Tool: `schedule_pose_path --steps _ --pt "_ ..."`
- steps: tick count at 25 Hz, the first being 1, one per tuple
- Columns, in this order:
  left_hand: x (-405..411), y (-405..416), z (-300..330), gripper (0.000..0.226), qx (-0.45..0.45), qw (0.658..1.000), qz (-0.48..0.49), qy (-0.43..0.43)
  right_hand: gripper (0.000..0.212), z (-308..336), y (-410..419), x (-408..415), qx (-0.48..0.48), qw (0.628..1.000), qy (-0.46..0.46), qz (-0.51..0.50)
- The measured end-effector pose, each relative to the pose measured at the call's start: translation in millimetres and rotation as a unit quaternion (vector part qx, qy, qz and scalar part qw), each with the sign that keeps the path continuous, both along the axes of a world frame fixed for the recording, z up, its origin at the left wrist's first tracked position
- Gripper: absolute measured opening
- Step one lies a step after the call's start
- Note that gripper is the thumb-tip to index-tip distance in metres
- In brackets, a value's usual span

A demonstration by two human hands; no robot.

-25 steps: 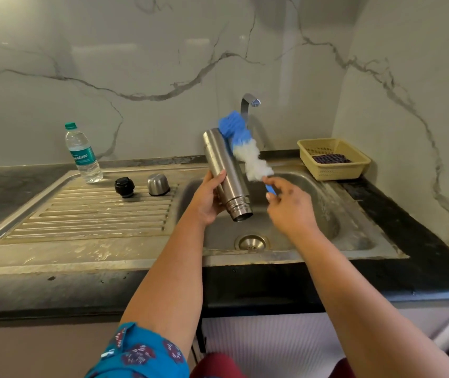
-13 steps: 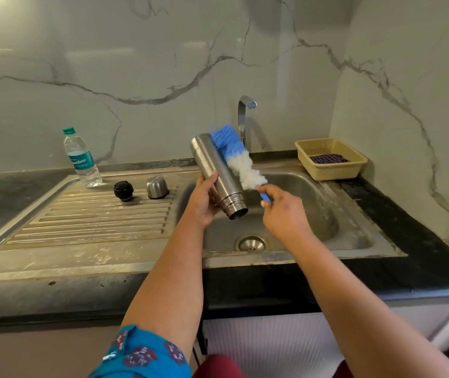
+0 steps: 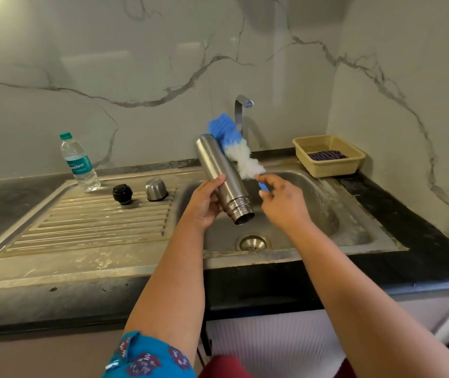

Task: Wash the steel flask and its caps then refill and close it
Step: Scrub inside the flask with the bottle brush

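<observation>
Over the sink basin (image 3: 327, 203), the left hand (image 3: 204, 203) grips the steel flask (image 3: 222, 175) around its lower body, open mouth tilted down toward 5 o'clock. The right hand (image 3: 283, 203) pinches the blue handle of a bottle brush (image 3: 234, 148), whose blue-and-white bristles seem to touch the flask's side. At 9 o'clock, on the drainboard (image 3: 81, 225), stand the black inner cap (image 3: 122, 193) and steel cap (image 3: 156, 189), near a water bottle (image 3: 80, 163).
</observation>
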State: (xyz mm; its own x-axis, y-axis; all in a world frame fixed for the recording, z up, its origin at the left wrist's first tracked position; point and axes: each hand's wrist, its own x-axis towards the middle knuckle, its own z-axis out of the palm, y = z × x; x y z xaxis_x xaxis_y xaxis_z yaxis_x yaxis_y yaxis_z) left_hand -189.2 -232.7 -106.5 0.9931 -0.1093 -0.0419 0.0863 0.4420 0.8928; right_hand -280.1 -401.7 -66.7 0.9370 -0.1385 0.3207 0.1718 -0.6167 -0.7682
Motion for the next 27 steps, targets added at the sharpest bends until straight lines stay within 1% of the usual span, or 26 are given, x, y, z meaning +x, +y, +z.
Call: schedule_pose_path --steps 2,4,5,7,8,10,13,15,17,19,20,23,24,26,27 --pt "1.9 1.9 -0.2 0.057 -0.033 0.999 0.007 -0.008 0.037 -4.9 -0.6 -3.3 -0.001 1.0 0.014 0.008" --pt "5.6 9.3 0.1 0.059 -0.078 0.996 0.031 -0.014 0.032 -21.2 -7.5 -23.3 0.021 0.998 0.062 0.017" --pt "9.0 12.9 -0.3 0.057 -0.088 0.995 0.036 -0.017 0.026 -28.1 -11.0 -35.0 0.07 0.992 0.098 0.026" --pt "12.1 14.2 -2.0 0.054 -0.089 0.996 0.024 -0.021 0.017 -35.6 -18.4 -47.4 0.189 0.967 0.166 0.036" --pt "10.1 12.1 -2.7 0.053 -0.082 0.996 0.017 -0.018 0.016 -34.8 -19.6 -46.1 0.207 0.96 0.182 0.041" --pt "6.4 5.8 -1.8 0.052 -0.05 0.999 -0.007 -0.009 0.014 -26.8 -15.9 -29.2 0.172 0.969 0.171 0.048" --pt "3.8 -1.4 -1.2 0.054 -0.022 0.999 -0.043 0.0 0.012 -5.9 -1.8 3.8 0.114 0.986 0.114 0.036" --pt "3.4 -3.2 -2.1 0.051 -0.031 0.999 -0.015 0.005 0.01 -3.8 3.2 6.1 0.081 0.989 0.114 0.039" --pt "9.3 3.0 -3.0 0.054 -0.071 0.997 0.022 0.0 0.011 -21.5 -0.8 -12.6 0.061 0.989 0.129 0.036" --pt "12.5 12.7 -5.2 0.054 -0.103 0.993 0.049 -0.01 0.012 -37.2 -4.4 -39.2 0.076 0.981 0.171 0.049" --pt "12.1 13.9 -4.8 0.053 -0.092 0.994 0.048 -0.012 0.012 -38.2 -5.1 -40.9 0.088 0.978 0.182 0.056" --pt "12.5 1.8 -6.9 0.058 -0.014 0.999 -0.033 -0.021 0.011 -14.0 1.0 -9.3 0.1 0.986 0.126 0.039" --pt "11.0 -3.8 -6.9 0.06 -0.002 0.999 -0.047 -0.025 0.011 -2.0 4.8 1.8 0.099 0.989 0.106 0.035" --pt "8.5 -9.0 -4.1 0.065 -0.018 0.999 -0.032 -0.028 0.01 8.3 10.0 9.5 0.098 0.99 0.093 0.039" --pt "10.8 -5.9 -3.6 0.068 -0.044 0.998 -0.014 -0.03 0.01 3.8 10.3 4.1 0.088 0.99 0.098 0.042"
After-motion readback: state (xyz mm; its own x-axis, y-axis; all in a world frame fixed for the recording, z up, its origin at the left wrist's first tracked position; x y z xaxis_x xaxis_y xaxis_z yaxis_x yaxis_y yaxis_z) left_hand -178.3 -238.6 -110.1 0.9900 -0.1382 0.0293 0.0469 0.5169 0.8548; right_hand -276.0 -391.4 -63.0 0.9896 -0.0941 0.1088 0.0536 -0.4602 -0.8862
